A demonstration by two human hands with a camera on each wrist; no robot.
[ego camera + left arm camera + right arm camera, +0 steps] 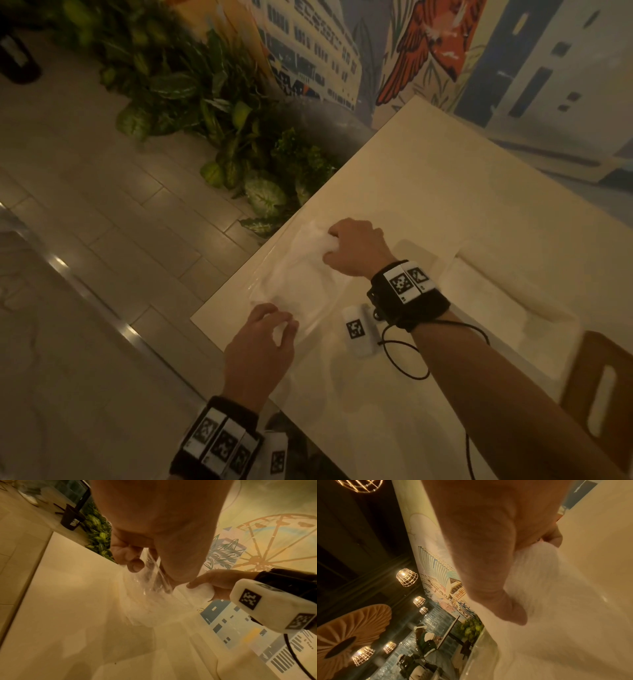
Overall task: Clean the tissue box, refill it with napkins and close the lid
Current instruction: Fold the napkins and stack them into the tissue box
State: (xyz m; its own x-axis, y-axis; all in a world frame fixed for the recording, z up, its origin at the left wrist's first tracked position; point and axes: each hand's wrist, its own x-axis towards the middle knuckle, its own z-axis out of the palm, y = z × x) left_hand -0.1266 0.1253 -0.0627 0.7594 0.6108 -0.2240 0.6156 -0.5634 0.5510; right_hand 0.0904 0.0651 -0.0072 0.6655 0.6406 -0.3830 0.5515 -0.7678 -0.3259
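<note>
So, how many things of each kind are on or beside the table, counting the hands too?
hands: 2 (left hand, right hand)
napkin pack: 1
white box: 1
chair: 1
total: 5

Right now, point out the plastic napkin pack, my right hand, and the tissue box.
plastic napkin pack (294, 277), head view, middle of wrapper
right hand (359, 250), head view, back of hand
tissue box (507, 298), head view, its white top
</note>
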